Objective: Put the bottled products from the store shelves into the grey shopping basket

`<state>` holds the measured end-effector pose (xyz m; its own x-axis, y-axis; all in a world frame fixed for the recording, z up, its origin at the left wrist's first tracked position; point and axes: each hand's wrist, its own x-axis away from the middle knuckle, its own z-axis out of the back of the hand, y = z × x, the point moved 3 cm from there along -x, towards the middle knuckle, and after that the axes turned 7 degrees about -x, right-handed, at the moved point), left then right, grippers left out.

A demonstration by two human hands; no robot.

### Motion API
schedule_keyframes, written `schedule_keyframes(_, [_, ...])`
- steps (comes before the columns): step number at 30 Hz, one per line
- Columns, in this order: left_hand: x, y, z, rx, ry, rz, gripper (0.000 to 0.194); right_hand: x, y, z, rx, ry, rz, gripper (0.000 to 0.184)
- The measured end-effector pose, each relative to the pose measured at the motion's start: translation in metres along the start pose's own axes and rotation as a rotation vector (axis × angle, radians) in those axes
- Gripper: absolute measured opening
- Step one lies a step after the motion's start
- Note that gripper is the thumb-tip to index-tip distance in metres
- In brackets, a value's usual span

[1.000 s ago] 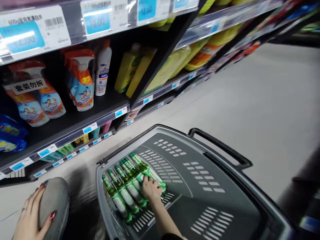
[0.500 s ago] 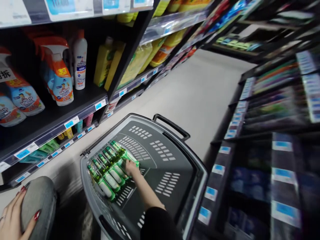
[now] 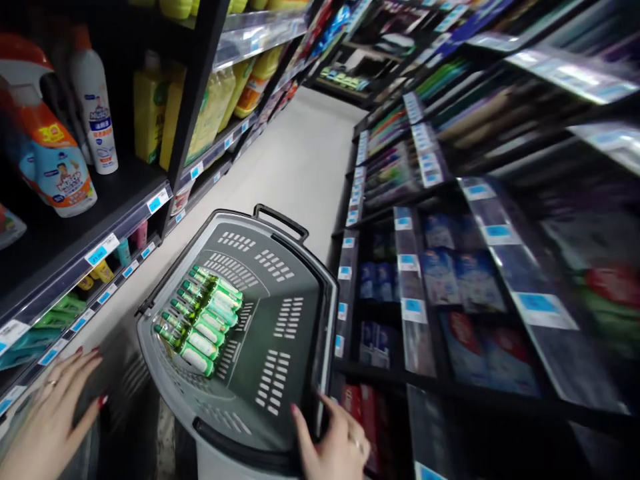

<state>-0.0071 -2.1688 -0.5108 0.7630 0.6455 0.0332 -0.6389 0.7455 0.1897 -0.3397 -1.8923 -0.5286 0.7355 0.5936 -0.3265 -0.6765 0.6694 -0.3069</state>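
So, green bottles [image 3: 207, 327] in basket [image 3: 260, 327], apart from right grip [image 3: 336, 441].

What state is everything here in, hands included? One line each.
Grey plastic basket: upright, partly filled.
Green bottles with pale labels: lying inside, side by side.
Black loop handle: extended outward.
Left hand: fingers spread, empty.
Right hand: open, at the basket.
White bottle with orange cap: upright, closed.
Blue and orange spray bottle: upright.

"MUSCLE" on a white bottle [image 3: 95, 100], "MUSCLE" and apparently "30" on a spray bottle [image 3: 64, 175], shelf tags [image 3: 101, 249] too blurred
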Motion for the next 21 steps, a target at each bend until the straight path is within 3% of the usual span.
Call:
schedule_keyframes(3, [-0.044,0.016,0.002,-0.041,0.028,-0.138,0.059,0.036,-0.002,-0.007,0.046,0.036,-0.194,0.069])
schedule_keyframes(7, [-0.086,0.026,-0.005,-0.135,0.058,-0.252,0.067,0.036,-0.003,-0.016,-0.181,-0.053,-0.583,0.085])
schedule_keyframes(11, [-0.107,0.038,-0.001,-0.170,0.105,-0.304,0.072,0.033,-0.012,-0.015,-0.290,0.046,-0.927,0.096])
schedule_keyframes(15, [-0.119,0.056,0.006,-0.164,0.028,-0.417,0.062,0.033,-0.018,-0.015,-0.298,0.080,-1.034,0.093])
schedule_keyframes(21, [-0.141,0.064,-0.011,-0.105,-0.282,-0.393,0.052,0.032,-0.016,-0.018,-0.266,0.108,-1.074,0.084])
